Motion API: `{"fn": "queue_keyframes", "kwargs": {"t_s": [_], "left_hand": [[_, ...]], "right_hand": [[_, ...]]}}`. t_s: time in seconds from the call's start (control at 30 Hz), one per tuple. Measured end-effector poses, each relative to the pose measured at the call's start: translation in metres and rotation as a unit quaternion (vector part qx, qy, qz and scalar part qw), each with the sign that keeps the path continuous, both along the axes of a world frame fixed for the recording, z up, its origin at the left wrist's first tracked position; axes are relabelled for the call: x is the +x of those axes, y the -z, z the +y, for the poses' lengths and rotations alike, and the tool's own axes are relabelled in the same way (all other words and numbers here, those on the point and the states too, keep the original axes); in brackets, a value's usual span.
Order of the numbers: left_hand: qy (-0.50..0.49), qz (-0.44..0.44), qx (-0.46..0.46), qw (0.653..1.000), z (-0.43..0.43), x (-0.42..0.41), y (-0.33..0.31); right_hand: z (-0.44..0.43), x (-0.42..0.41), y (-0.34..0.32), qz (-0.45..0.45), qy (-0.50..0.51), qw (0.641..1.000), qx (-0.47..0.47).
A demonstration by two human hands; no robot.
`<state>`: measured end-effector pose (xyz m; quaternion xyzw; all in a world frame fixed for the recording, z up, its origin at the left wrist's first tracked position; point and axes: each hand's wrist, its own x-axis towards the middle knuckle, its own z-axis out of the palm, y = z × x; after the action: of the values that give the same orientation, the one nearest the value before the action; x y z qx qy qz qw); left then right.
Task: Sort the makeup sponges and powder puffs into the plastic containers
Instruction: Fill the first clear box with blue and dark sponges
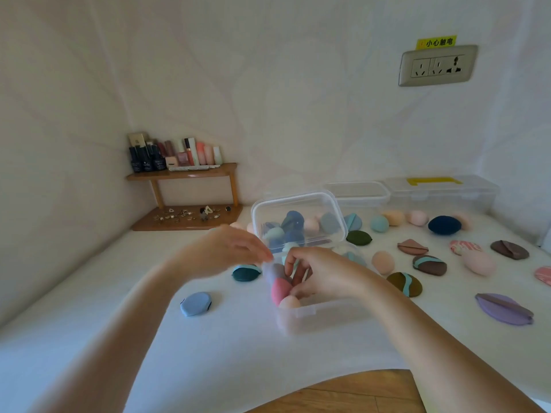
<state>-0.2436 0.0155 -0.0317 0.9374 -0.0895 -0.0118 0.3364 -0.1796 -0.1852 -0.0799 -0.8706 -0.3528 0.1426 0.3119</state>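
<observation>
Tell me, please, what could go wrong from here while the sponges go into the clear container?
1. The near container looks crowded at its left end; the right hand working in there might pop the peach sponge over the wall.
2. The left hand, blurred, is close to the upright clear box behind; it could tip it.
3. The teal puff beside the container might get swept aside.

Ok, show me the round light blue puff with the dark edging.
The light blue puff lying alone on the left of the near container; the other loose puffs are darker, striped, folded or purple.
</observation>
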Motion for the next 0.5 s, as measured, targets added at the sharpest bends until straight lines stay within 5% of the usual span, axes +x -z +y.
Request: {"fn": "queue_keyframes", "kwargs": {"t_s": [0.1,0.2,0.5], "left_hand": [[-0.166,-0.084,-0.003,0.983,0.038,0.032,0.012],[-0.293,-0.073,0.039,0.953,0.073,0.063,0.028],[-0.316,0.006,0.200,0.928,0.098,0.113,0.054]], "right_hand": [[0.001,0.000,-0.001,0.000,0.005,1.000,0.005],[0.003,0.001,0.002,0.004,0.007,1.000,0.014],[0.003,0.005,0.006,0.029,0.007,0.999,0.027]]}}
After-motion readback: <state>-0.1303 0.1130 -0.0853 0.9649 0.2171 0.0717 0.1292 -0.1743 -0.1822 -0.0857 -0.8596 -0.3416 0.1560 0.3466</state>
